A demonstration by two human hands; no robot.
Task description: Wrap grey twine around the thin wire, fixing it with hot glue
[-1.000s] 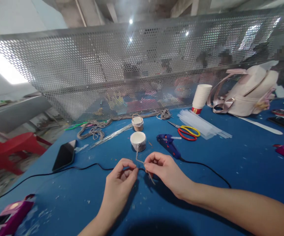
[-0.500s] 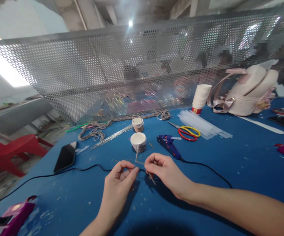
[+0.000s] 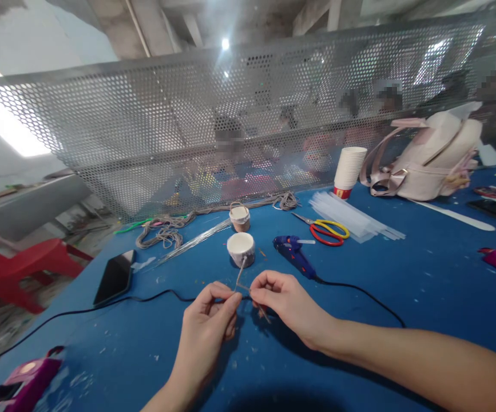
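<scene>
Both my hands meet over the blue table (image 3: pixel 402 274), pinching a thin bent wire (image 3: pixel 239 276) wrapped in grey string. My left hand (image 3: pixel 211 323) pinches its left part with thumb and forefinger. My right hand (image 3: pixel 282 300) pinches it just to the right, and a short end sticks out below those fingers. One end of the wire rises towards a small white cup (image 3: pixel 241 248) just beyond my hands. A second small cup with a string handle (image 3: pixel 239 217) stands behind it.
A blue glue gun (image 3: pixel 293 254) lies right of the cups, its black cord (image 3: pixel 102 306) running under my hands. Scissors (image 3: pixel 327 230), clear glue sticks (image 3: pixel 354 214), stacked paper cups (image 3: pixel 348 170), a backpack (image 3: pixel 428 160), a phone (image 3: pixel 114 273), grey string and wires (image 3: pixel 174 229) lie around. A perforated metal screen (image 3: pixel 145 131) closes the far edge.
My hands have drawn slightly closer together on the wire, and the upright end now leans more towards the white cup. The view shifted a little.
</scene>
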